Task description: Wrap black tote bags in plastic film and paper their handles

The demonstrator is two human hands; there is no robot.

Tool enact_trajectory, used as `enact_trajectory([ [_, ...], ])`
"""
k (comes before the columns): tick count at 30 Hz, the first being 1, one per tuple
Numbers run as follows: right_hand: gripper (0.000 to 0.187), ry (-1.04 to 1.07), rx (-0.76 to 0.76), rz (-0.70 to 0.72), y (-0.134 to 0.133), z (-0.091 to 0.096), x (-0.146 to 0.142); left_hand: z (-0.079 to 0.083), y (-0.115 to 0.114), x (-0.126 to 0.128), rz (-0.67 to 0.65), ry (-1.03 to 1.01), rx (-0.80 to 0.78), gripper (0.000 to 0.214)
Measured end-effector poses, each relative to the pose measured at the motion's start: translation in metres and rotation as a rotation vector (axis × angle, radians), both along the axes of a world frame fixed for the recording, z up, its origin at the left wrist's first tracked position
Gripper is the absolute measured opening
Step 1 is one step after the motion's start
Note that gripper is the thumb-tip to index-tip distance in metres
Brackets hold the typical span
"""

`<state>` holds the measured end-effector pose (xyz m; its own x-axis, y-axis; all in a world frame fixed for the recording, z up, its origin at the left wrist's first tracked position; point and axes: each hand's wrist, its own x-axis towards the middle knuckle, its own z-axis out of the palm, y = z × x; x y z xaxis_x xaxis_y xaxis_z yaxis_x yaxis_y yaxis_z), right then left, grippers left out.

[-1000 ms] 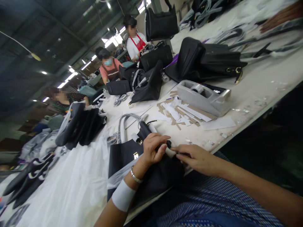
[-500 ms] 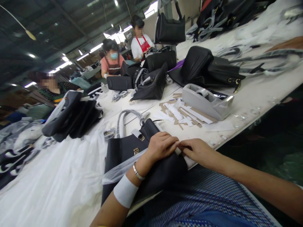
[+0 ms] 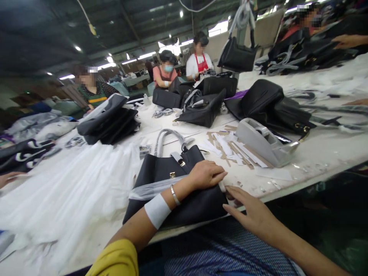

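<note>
Your L hand (image 3: 205, 176) lies palm down on the right end of the black bag (image 3: 156, 172), fingers together. Its tips are at a small white bit (image 3: 222, 186); pinched or just touched, can't tell. R hand (image 3: 253, 214) is spread open, fingertips at the bag's near right corner. Hands are close but apart.

Bag's flat at the near edge of the table (image 3: 324, 151), centre, w/ its grey-wrapped handles (image 3: 166, 137) pointing far. A clear plastic strip (image 3: 149, 189) lies across the bag's face, running under your L wrist.

Just right of the bag there's a scatter of card & paper strips (image 3: 230, 147), then a grey tape dispenser (image 3: 263, 142) beside them. On the left, white sheeting (image 3: 80, 180) comes up against the bag's side. Far left is a pile of black bags (image 3: 109, 119), w/ more bags (image 3: 204, 109) far centre. Co-workers (image 3: 198, 63) sit along the far side.
</note>
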<state>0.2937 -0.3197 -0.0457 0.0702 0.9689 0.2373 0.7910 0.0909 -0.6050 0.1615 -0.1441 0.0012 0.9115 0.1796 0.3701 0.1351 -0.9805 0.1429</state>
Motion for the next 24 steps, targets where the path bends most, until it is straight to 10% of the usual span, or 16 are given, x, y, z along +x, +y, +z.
enact_trajectory([
  [19,0.065,-0.063,-0.040,-0.084,0.028,0.012,0.031,0.013,-0.007,0.017,0.111,0.104,0.063,0.038],
  [24,0.060,-0.205,0.182,-0.016,0.025,0.032,0.038,0.047,-0.016,-0.040,0.182,-0.074,0.025,0.038],
])
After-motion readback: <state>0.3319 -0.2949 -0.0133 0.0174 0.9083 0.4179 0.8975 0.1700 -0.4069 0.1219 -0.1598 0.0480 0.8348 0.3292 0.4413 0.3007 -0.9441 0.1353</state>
